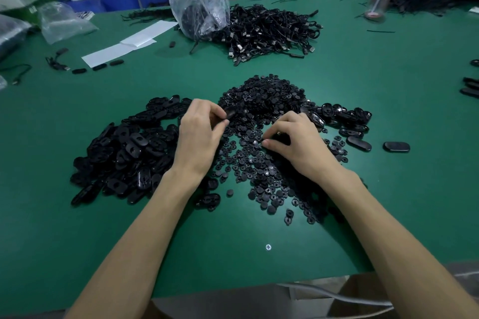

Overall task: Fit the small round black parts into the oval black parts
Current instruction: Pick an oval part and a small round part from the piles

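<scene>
- The oval black parts [124, 153] lay heaped on the desk [233, 254], at my left.
- My left hand [199, 134] pinched one oval part [230, 112] in its grip.
- The small round black parts [261, 163] lay spread mid-desk.
- My right hand [298, 140] curled down among them; I couldn't tell whether its grip held one.
- I judged this the fetching step; next, press a round part into the held oval part.

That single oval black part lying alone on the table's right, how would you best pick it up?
Probably pinch the lone oval black part across its narrow width, on its two long sides, coming from above: it lies flat on the green table, long axis left to right, nothing touching it.
</scene>
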`<state>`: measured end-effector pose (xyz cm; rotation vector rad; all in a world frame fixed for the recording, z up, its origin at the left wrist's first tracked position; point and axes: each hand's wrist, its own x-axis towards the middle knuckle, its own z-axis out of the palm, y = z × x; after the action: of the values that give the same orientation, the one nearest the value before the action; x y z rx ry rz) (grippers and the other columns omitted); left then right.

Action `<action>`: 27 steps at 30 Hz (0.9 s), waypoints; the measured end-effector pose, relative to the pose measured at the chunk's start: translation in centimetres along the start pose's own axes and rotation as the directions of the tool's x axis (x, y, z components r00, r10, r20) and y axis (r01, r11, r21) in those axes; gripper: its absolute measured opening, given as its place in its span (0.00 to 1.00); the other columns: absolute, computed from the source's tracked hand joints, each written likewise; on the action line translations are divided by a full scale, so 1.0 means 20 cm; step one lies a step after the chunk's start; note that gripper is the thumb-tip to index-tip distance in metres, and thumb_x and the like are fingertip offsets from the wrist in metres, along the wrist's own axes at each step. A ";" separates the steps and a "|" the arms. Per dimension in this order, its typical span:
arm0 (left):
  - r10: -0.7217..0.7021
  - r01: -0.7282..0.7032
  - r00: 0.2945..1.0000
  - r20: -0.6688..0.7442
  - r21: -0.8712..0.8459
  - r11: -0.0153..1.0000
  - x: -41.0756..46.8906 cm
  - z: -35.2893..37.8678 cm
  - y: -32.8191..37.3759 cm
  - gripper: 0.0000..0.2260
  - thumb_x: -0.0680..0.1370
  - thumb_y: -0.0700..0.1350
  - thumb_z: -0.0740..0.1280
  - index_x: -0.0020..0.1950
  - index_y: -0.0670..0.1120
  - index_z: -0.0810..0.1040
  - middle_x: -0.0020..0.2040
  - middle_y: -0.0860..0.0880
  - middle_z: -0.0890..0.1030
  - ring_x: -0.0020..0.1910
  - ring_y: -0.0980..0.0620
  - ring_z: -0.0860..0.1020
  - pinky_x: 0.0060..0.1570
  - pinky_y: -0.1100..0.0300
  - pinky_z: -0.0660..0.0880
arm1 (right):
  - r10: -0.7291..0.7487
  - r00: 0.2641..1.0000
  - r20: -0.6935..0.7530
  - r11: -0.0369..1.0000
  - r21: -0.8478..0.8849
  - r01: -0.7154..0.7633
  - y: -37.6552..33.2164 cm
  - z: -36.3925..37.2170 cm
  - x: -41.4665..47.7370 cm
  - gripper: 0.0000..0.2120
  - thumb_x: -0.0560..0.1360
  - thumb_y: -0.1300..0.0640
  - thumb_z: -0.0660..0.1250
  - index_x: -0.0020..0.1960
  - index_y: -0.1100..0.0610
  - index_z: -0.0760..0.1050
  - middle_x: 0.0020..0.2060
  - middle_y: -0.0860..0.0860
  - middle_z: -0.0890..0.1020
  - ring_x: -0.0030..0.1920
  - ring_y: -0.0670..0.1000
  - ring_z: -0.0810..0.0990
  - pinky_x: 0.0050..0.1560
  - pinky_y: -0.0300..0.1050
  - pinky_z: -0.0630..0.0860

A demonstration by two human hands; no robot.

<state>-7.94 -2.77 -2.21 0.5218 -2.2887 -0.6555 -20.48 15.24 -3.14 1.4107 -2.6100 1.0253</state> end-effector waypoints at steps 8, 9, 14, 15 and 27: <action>-0.023 0.025 1.000 0.018 -0.167 0.986 -0.01 0.04 0.02 0.02 0.84 0.43 0.68 0.52 0.47 0.77 0.45 0.50 0.83 0.43 0.53 0.84 0.47 0.55 0.82 | -0.021 0.999 -0.049 1.000 -0.015 0.020 0.00 0.01 0.00 0.07 0.77 0.53 0.74 0.49 0.57 0.84 0.46 0.48 0.76 0.53 0.54 0.72 0.61 0.51 0.68; -0.082 0.089 0.996 0.043 -0.244 0.966 -0.02 0.04 0.03 0.02 0.83 0.43 0.69 0.51 0.48 0.78 0.45 0.50 0.85 0.43 0.53 0.85 0.46 0.56 0.82 | -0.028 0.998 -0.062 1.000 -0.016 0.027 0.00 0.01 0.00 0.07 0.77 0.53 0.74 0.49 0.57 0.85 0.46 0.48 0.76 0.53 0.55 0.72 0.63 0.50 0.66; -0.326 0.452 0.892 0.314 -0.657 0.603 -0.03 0.06 0.08 0.06 0.82 0.42 0.71 0.52 0.39 0.81 0.43 0.46 0.87 0.44 0.48 0.86 0.43 0.58 0.82 | -0.059 0.997 -0.046 0.998 0.019 0.060 0.00 0.01 0.00 0.12 0.76 0.47 0.74 0.54 0.53 0.85 0.49 0.47 0.76 0.55 0.49 0.67 0.58 0.44 0.66; -0.334 0.478 0.878 0.344 -0.673 0.564 -0.03 0.06 0.09 0.07 0.82 0.42 0.71 0.52 0.38 0.81 0.42 0.47 0.87 0.45 0.48 0.86 0.44 0.58 0.82 | -0.070 0.997 -0.021 0.997 0.017 0.071 -0.01 0.01 0.00 0.14 0.75 0.45 0.74 0.56 0.52 0.85 0.51 0.47 0.77 0.55 0.49 0.66 0.58 0.44 0.66; -0.309 0.499 0.864 0.397 -0.751 0.432 -0.04 0.06 0.10 0.07 0.79 0.35 0.73 0.53 0.37 0.76 0.41 0.45 0.86 0.45 0.45 0.86 0.46 0.57 0.83 | -0.084 0.996 0.031 0.996 -0.033 0.085 -0.03 0.01 0.00 0.10 0.76 0.48 0.75 0.49 0.54 0.81 0.46 0.48 0.78 0.51 0.49 0.69 0.53 0.45 0.68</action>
<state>-8.58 -0.37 -2.29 0.5254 -1.6632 -2.0138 -19.95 14.92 -3.10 1.5250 -2.5500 0.9524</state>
